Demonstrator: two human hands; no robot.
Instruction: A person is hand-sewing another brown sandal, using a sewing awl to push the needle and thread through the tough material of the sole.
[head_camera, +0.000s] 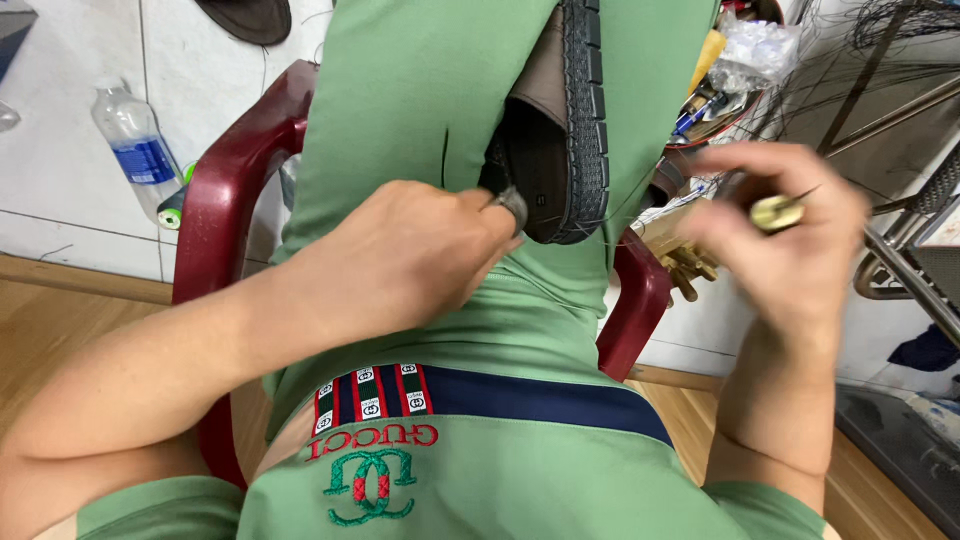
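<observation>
Two hands: left hand (400, 262) fingers pinch one brown shoe (560, 120); right hand (790, 235) fingers grip one awl (780, 211).

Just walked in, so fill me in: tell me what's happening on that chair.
A seated person in green clothes has a brown shoe wedged between the knees, black sole turned sideways. The left hand presses against the shoe's upper. The right hand holds an awl-like tool, drawn away, with thin thread running back to the sole.
</observation>
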